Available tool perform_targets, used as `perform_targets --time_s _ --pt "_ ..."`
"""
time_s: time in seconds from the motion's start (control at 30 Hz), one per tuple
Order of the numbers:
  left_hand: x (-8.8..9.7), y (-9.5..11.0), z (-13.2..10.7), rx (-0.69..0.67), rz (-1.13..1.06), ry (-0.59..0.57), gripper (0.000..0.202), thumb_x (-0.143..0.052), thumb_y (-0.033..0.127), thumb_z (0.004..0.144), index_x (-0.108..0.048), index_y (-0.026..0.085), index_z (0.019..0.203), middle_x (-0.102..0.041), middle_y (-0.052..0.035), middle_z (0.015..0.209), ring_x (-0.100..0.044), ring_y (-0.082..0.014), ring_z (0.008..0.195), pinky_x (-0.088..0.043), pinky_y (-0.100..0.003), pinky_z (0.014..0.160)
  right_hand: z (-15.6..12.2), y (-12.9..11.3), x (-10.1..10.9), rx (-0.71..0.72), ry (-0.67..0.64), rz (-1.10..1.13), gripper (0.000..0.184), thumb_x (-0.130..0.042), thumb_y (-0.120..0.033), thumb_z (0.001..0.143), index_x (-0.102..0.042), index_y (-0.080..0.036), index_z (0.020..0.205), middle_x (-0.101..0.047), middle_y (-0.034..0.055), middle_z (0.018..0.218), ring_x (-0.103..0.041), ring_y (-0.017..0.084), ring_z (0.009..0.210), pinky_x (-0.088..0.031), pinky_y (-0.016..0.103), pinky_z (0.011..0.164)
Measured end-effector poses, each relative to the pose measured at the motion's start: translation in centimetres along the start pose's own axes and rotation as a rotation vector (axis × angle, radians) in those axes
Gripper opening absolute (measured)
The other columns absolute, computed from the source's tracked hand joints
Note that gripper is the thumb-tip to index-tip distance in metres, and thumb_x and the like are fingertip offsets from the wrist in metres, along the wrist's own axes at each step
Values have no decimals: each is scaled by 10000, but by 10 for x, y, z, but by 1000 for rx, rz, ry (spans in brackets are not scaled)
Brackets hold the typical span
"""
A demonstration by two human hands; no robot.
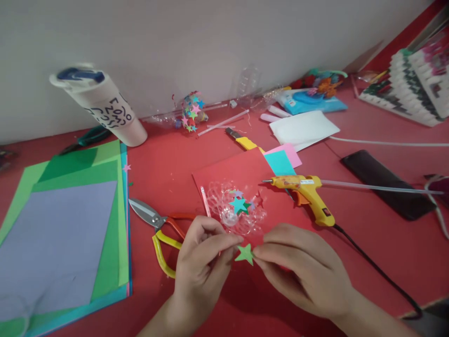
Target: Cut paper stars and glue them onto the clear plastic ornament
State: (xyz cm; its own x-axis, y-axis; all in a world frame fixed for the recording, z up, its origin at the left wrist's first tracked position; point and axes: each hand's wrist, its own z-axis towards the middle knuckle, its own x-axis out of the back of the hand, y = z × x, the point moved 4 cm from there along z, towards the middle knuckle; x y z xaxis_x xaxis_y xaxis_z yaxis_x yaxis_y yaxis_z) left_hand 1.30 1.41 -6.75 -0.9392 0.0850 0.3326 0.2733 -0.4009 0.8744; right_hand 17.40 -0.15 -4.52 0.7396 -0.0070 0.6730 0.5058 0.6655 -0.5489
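Observation:
A small green paper star (244, 253) is pinched between both hands above the red table. My left hand (201, 267) grips its left points with thumb and fingers. My right hand (305, 269) pinches its right side. Just beyond them lies a clear plastic piece (235, 213) on a red card (242, 175), with a teal star (238, 205), a dark green star and smaller stars stuck on it.
Red and yellow scissors (159, 224) lie left of my hands. A yellow glue gun (307, 194) with a black cord rests at right. Stacked coloured paper sheets (66, 224) fill the left. A black phone (386, 182), a cutter (242, 140) and a white cup (105, 110) lie farther back.

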Motion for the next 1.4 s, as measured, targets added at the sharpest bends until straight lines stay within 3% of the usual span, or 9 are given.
perform_targets --time_s 0.1,0.33,0.43,0.57,0.77,1.4 --pt "0 1 -1 -39 31 -6 321 -566 2 818 -677 258 976 -520 0 868 -554 -93 721 -475 -185 597 7 1 -3 -76 -7 152 201 -541 -51 839 -568 -222 940 -660 24 772 -596 141 654 -503 236 591" --pt "-1 0 -4 -91 73 -14 262 -571 3 820 -673 198 962 -563 -19 892 -599 -92 704 -511 -172 583 8 5 -5 -207 59 272 142 -524 -69 844 -571 -203 838 -565 -19 672 -535 101 574 -457 190 535" --pt "-2 1 -5 -137 102 -50 268 -567 -21 811 -662 161 983 -578 -30 923 -618 -90 756 -521 -155 633 7 4 -5 -178 86 226 140 -512 -59 855 -570 -186 842 -582 -11 681 -541 100 589 -465 184 556" --pt "-2 2 -7 -184 101 -78 312 -548 -67 791 -643 138 1006 -591 -36 965 -624 -84 827 -523 -144 726 1 0 -6 -64 86 6 130 -495 -69 884 -564 -178 903 -656 34 744 -584 138 641 -492 240 587" --pt "0 6 -8 -253 137 -78 364 -496 -103 774 -626 114 1035 -599 -47 986 -614 -86 881 -512 -144 797 -5 -8 -7 61 76 -212 118 -501 -77 896 -579 -165 892 -684 35 669 -608 164 622 -510 293 576" --pt "0 6 -9 -245 159 -93 334 -558 -76 774 -635 110 1041 -620 -62 954 -629 -100 838 -527 -155 763 -1 -1 -9 -70 62 -87 154 -487 -59 866 -530 -198 915 -648 17 718 -586 155 628 -471 269 571"
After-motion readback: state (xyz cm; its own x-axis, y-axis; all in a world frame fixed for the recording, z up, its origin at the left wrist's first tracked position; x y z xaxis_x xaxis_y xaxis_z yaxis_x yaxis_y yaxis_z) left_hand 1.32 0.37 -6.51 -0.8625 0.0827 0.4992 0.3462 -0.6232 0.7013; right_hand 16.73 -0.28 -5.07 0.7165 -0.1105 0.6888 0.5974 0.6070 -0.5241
